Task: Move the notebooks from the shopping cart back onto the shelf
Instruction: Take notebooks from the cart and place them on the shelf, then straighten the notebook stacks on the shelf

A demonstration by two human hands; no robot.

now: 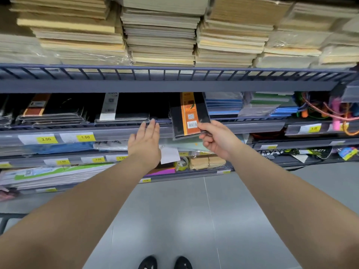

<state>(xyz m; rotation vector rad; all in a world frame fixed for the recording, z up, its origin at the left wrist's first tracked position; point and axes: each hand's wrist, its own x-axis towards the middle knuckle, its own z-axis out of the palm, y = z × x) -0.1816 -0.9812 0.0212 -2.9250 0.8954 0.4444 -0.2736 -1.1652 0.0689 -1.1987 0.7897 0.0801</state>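
Note:
My right hand (217,139) grips the lower right corner of a black notebook (189,116) with an orange band and a barcode. The notebook is tilted, its upper part reaching into the dark shelf opening above the grey shelf rail (242,127). My left hand (145,141) is flat with fingers together, empty, its fingertips at the rail just left of the notebook. A stack of black notebooks with a white band (120,117) lies on the same shelf to the left. Further left lies a stack with a brown band (52,115). The shopping cart is out of view.
Tall piles of wrapped paper pads (161,35) fill the shelf above, behind a wire fence (174,74). Blue and green notebooks (252,105) lie to the right, cords (330,111) beyond. Lower shelves carry price tags (85,137), folders and tape. Grey floor and my shoes (165,263) are below.

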